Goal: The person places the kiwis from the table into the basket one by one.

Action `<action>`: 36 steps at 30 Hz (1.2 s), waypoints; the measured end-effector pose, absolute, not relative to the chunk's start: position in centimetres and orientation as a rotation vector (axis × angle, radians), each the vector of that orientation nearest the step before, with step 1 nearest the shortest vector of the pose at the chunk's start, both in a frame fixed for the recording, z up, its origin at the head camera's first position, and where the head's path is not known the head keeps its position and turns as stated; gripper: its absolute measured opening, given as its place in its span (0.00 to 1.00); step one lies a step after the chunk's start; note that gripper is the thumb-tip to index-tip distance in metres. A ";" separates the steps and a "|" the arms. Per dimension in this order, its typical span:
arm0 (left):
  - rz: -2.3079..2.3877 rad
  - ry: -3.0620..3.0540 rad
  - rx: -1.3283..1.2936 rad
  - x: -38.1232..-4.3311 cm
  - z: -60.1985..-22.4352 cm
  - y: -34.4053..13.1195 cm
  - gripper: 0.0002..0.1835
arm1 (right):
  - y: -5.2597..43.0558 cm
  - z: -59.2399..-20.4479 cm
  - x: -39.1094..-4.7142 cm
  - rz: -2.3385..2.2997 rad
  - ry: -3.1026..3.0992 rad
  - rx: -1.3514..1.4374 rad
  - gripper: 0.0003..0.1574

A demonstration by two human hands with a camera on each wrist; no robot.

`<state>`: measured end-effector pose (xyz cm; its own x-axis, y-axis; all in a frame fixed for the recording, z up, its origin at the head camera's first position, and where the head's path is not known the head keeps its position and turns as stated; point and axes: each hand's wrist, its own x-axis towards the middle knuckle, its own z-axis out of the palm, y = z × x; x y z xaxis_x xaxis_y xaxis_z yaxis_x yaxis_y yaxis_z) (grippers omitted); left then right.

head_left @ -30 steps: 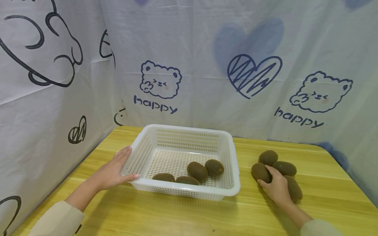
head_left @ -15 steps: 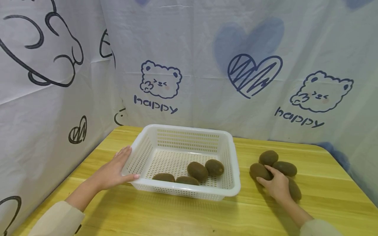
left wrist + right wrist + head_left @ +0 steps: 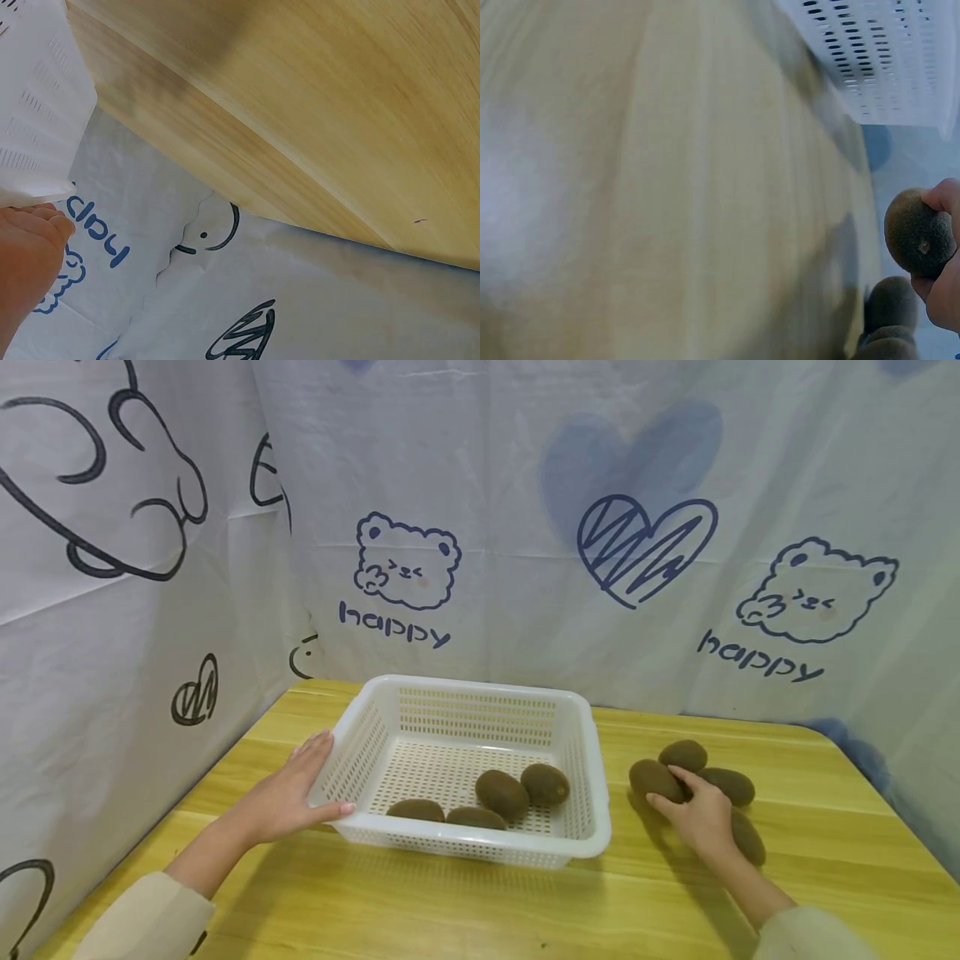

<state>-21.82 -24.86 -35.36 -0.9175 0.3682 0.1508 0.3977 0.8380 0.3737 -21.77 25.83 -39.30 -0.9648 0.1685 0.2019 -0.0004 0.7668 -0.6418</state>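
Observation:
A white plastic basket [image 3: 457, 839] with slotted walls stands on the table, several brown kiwis [image 3: 501, 796] lying at its front and right. At its front left corner my left hand [image 3: 288, 797] holds the rim, thumb on the front edge and fingers along the left side. To the right of the basket my right hand [image 3: 705, 814] pinches a kiwi [image 3: 655, 781] between thumb and fingers. In the right wrist view that kiwi [image 3: 919, 234] appears raised over the table. Three more kiwis lie beside the hand: one behind [image 3: 683, 756], one to the right [image 3: 731, 785], one partly hidden by the wrist [image 3: 747, 837].
The wooden table [image 3: 420, 910] carries the basket and the fruit. A white printed cloth [image 3: 517, 610] hangs behind the table's far edge, and another cloth side [image 3: 112, 652] hangs along the left.
My right hand has drawn the pinched kiwi slightly leftward and up, away from the other kiwis. The left hand and the basket stay where they were.

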 end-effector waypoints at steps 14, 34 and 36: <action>-0.614 -2.941 -0.615 -21.7 -35.3 -24.9 0.55 | 25.0 -35.6 -22.4 0.988 -2.643 -0.077 0.39; -0.605 -2.944 -0.612 -21.7 -35.4 -24.8 0.55 | 21.3 -32.4 -22.9 1.097 -2.564 0.043 0.34; -0.607 -2.943 -0.609 -21.6 -35.3 -24.8 0.55 | 20.9 -32.2 -23.0 1.123 -2.571 0.050 0.34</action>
